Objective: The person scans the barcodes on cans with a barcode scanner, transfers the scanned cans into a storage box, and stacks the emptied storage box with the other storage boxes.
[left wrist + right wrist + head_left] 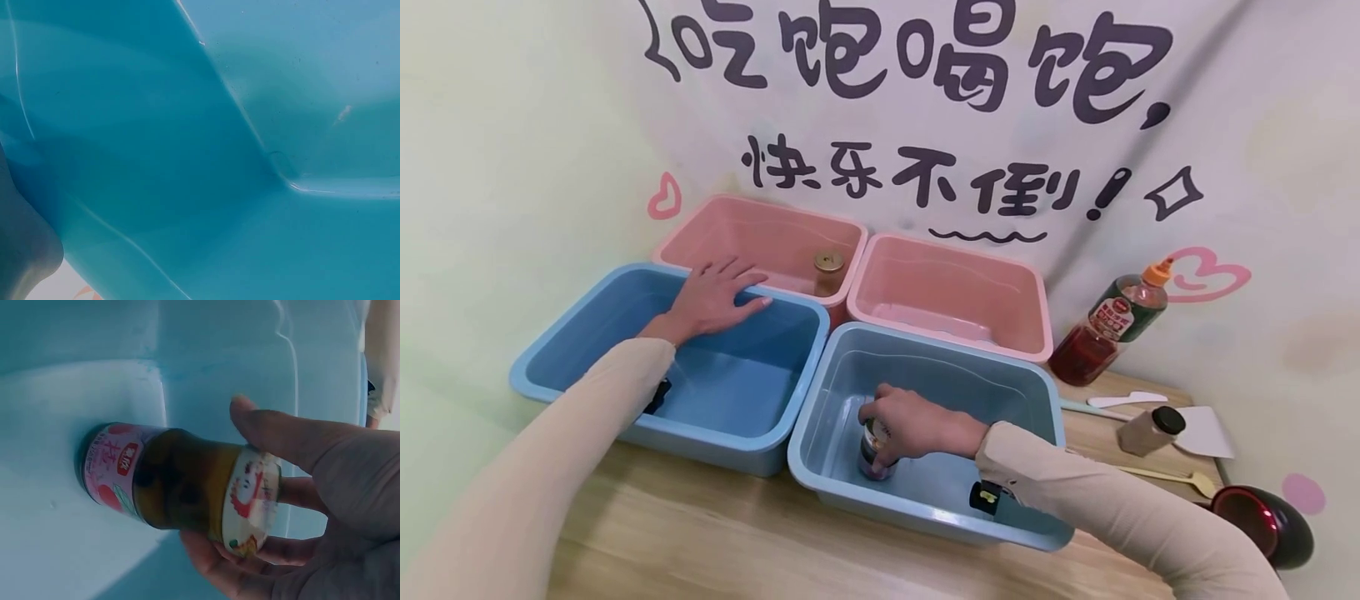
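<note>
My left hand [718, 296] lies over the far rim of the left blue tub [655, 429], its fingers spread toward a pink tub behind. In the left wrist view, part of that hand [28, 240] shows at the lower left against blue plastic. Inside the right blue tub [925, 504], my right hand [917, 423] holds a glass jar [874, 462] from above, near the tub's left wall. The right wrist view shows the jar [181, 478] with a pink fruit label, dark contents and a printed pale lid; fingers curl around the lid end, while one fingertip stands off the glass.
Two pink tubs [955, 250] stand behind the blue ones; the left one contains a gold-lidded jar [828, 271]. To the right are a red sauce bottle [1105, 325], a black-capped jar [1150, 431], a white spatula [1206, 432] and a dark rounded object [1273, 525].
</note>
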`<control>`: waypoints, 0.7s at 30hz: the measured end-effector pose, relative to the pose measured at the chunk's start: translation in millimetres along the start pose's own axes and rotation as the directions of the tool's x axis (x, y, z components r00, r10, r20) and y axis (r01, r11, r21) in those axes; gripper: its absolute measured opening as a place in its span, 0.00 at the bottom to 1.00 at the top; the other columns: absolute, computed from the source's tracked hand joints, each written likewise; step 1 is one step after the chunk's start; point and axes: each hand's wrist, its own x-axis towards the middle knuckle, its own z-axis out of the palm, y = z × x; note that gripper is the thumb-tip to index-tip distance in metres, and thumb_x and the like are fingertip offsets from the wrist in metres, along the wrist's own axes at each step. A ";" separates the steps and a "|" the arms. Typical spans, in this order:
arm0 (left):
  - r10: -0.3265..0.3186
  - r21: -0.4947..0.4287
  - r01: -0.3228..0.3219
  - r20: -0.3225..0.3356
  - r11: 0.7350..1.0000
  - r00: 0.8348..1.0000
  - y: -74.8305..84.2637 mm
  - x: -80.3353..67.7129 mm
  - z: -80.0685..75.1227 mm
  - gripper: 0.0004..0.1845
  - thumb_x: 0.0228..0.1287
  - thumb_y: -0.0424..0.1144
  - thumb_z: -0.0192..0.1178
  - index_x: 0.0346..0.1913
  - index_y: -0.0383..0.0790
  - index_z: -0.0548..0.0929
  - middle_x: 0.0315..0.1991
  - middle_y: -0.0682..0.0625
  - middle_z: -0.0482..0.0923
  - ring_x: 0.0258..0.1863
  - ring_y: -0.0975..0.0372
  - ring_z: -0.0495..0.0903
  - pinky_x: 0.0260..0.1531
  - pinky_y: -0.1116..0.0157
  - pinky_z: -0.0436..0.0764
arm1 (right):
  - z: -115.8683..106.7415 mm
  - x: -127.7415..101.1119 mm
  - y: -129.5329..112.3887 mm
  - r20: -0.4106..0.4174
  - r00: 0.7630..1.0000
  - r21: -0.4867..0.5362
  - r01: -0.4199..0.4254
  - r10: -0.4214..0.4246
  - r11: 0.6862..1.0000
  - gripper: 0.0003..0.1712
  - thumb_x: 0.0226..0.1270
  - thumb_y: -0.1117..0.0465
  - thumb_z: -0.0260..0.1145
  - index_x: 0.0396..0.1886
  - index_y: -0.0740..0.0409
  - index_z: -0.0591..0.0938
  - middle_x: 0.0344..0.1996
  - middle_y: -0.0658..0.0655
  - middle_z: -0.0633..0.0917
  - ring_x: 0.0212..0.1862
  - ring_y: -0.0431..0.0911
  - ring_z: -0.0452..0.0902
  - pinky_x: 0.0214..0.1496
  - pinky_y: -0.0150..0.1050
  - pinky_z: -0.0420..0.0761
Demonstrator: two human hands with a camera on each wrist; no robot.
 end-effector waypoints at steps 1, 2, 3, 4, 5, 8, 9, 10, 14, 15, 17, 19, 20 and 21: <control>0.001 -0.002 -0.001 -0.002 1.000 1.000 -0.2 0.3 0.2 0.33 0.68 0.60 0.55 0.70 0.47 0.73 0.72 0.40 0.68 0.72 0.43 0.62 0.73 0.36 0.55 | 0.9 0.9 -0.1 -0.003 1.000 -0.013 0.002 -0.002 1.000 0.28 0.51 0.56 0.82 0.53 0.51 0.85 0.44 0.55 0.79 0.42 0.45 0.75 0.33 0.28 0.79; 0.004 -0.004 -0.004 -0.004 1.000 1.000 -0.1 0.7 0.4 0.33 0.68 0.61 0.55 0.69 0.47 0.73 0.71 0.40 0.69 0.72 0.43 0.63 0.72 0.36 0.55 | 1.7 1.7 -0.1 -0.007 1.000 -0.026 0.004 -0.004 1.000 0.27 0.51 0.56 0.82 0.52 0.51 0.85 0.42 0.54 0.79 0.41 0.44 0.75 0.33 0.28 0.79; 0.004 -0.006 -0.004 -0.007 1.000 1.000 -0.2 1.1 0.8 0.33 0.68 0.61 0.55 0.69 0.46 0.74 0.71 0.40 0.69 0.72 0.43 0.63 0.72 0.35 0.55 | 2.3 2.3 -0.1 -0.010 1.000 -0.034 0.006 -0.006 0.999 0.26 0.51 0.57 0.81 0.52 0.51 0.86 0.42 0.54 0.80 0.40 0.44 0.74 0.34 0.28 0.79; 0.005 -0.005 -0.005 -0.011 1.000 1.000 -0.8 1.5 1.6 0.33 0.68 0.61 0.55 0.69 0.46 0.74 0.71 0.40 0.69 0.71 0.43 0.63 0.72 0.36 0.56 | 2.8 3.0 0.1 -0.014 1.000 -0.043 0.008 -0.009 0.999 0.25 0.52 0.57 0.81 0.52 0.51 0.86 0.41 0.54 0.80 0.40 0.44 0.75 0.34 0.28 0.79; 0.006 -0.008 -0.006 -0.014 1.000 1.000 -1.1 1.8 2.3 0.32 0.68 0.61 0.55 0.69 0.46 0.74 0.71 0.40 0.69 0.71 0.43 0.63 0.72 0.35 0.56 | 3.0 3.3 0.2 -0.017 1.000 -0.050 0.010 -0.010 0.999 0.25 0.53 0.57 0.80 0.52 0.52 0.86 0.41 0.54 0.81 0.40 0.44 0.75 0.34 0.29 0.79; 0.008 -0.010 -0.009 -0.027 1.000 1.000 -1.7 2.0 3.3 0.32 0.68 0.60 0.55 0.68 0.46 0.75 0.70 0.40 0.70 0.70 0.43 0.64 0.71 0.35 0.57 | 2.7 3.7 0.5 -0.030 0.999 -0.073 0.020 -0.022 0.997 0.24 0.54 0.57 0.79 0.52 0.52 0.86 0.40 0.54 0.82 0.39 0.44 0.75 0.34 0.29 0.79; 0.007 -0.011 -0.008 -0.029 1.000 1.000 -1.8 1.9 3.3 0.32 0.68 0.59 0.56 0.68 0.46 0.75 0.70 0.41 0.70 0.71 0.44 0.64 0.71 0.36 0.57 | 2.3 3.5 0.8 -0.036 0.999 -0.080 0.024 -0.027 0.996 0.24 0.55 0.58 0.79 0.52 0.53 0.86 0.40 0.55 0.82 0.39 0.44 0.75 0.34 0.29 0.79; 0.008 -0.011 -0.008 -0.030 1.000 1.000 -1.9 2.0 3.4 0.31 0.68 0.59 0.56 0.68 0.46 0.75 0.70 0.41 0.70 0.71 0.44 0.65 0.71 0.36 0.57 | 2.2 3.4 1.6 -0.044 0.999 -0.083 0.028 -0.032 0.996 0.24 0.55 0.58 0.79 0.52 0.53 0.86 0.40 0.55 0.82 0.39 0.44 0.75 0.34 0.29 0.79; 0.007 -0.010 -0.007 -0.026 1.000 1.000 -1.7 1.3 2.8 0.31 0.68 0.59 0.56 0.68 0.46 0.75 0.70 0.41 0.70 0.70 0.44 0.65 0.71 0.36 0.57 | 1.3 0.5 5.6 -0.074 0.997 -0.070 0.029 -0.034 0.997 0.22 0.55 0.59 0.78 0.51 0.55 0.86 0.38 0.55 0.82 0.39 0.45 0.74 0.33 0.29 0.79; 0.005 -0.010 -0.006 -0.024 1.000 1.000 -1.6 1.1 2.8 0.31 0.68 0.59 0.56 0.68 0.46 0.75 0.70 0.41 0.70 0.70 0.44 0.65 0.72 0.36 0.57 | 0.7 -0.7 6.8 -0.081 0.996 -0.062 0.027 -0.031 0.998 0.22 0.55 0.60 0.78 0.51 0.56 0.86 0.38 0.54 0.82 0.39 0.44 0.74 0.33 0.30 0.79; 0.005 -0.012 -0.005 -0.020 1.000 1.000 -1.0 0.8 2.4 0.32 0.68 0.59 0.56 0.69 0.46 0.74 0.70 0.41 0.70 0.70 0.43 0.65 0.72 0.36 0.57 | -1.1 -4.0 8.9 -0.094 0.995 -0.042 0.021 -0.025 0.999 0.22 0.54 0.61 0.78 0.51 0.57 0.86 0.38 0.54 0.82 0.39 0.44 0.74 0.33 0.30 0.79; 0.004 -0.015 -0.004 -0.022 1.000 1.000 -0.8 0.6 2.0 0.32 0.68 0.60 0.56 0.69 0.46 0.74 0.70 0.41 0.70 0.70 0.44 0.65 0.71 0.36 0.57 | -4.0 -7.8 10.7 -0.110 0.994 -0.028 0.017 -0.020 0.999 0.22 0.54 0.62 0.78 0.51 0.58 0.86 0.37 0.54 0.82 0.39 0.44 0.73 0.33 0.31 0.79; 0.006 -0.014 -0.007 -0.026 1.000 1.000 -0.9 0.7 2.0 0.32 0.68 0.60 0.56 0.68 0.47 0.75 0.70 0.40 0.71 0.70 0.44 0.65 0.71 0.36 0.58 | -5.9 -9.7 11.6 -0.120 0.993 -0.021 0.014 -0.017 1.000 0.22 0.54 0.62 0.78 0.51 0.58 0.86 0.37 0.54 0.82 0.39 0.44 0.73 0.33 0.32 0.79; 0.008 -0.017 -0.009 -0.031 1.000 0.999 -1.2 0.7 2.2 0.32 0.68 0.61 0.55 0.68 0.46 0.75 0.70 0.41 0.71 0.70 0.44 0.65 0.71 0.36 0.58 | -7.8 -11.9 12.5 -0.129 0.991 -0.018 0.012 -0.014 1.000 0.23 0.54 0.62 0.78 0.51 0.58 0.86 0.37 0.54 0.82 0.38 0.44 0.73 0.32 0.32 0.79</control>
